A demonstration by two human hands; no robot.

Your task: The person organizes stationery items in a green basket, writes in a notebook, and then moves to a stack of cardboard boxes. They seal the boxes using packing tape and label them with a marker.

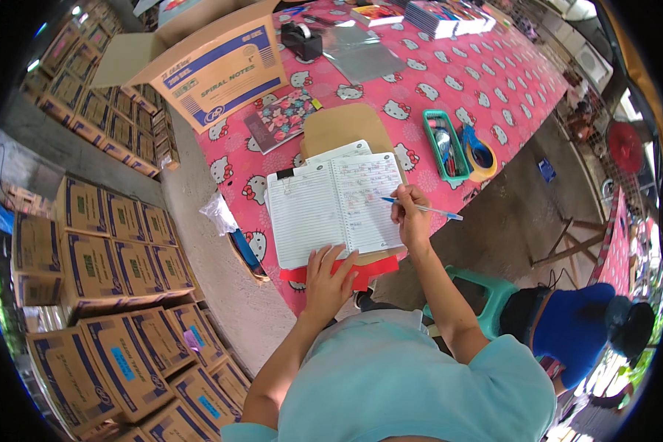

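An open spiral notebook with lined pages lies before me; its right page carries handwriting, and a black binder clip grips its top left edge. My left hand rests with fingers spread on the lower edge of the left page. Between the fingers of my right hand is a blue and white pen, held over the right page. Red paper or card sticks out below the notebook. A brown envelope or folder and more lined sheets lie partly under its top.
A floral notebook, an open carton, a tape dispenser and clear plastic sleeves lie beyond. At right are a green basket and tape rolls. Stacked cartons stand left; a person in blue bends at right.
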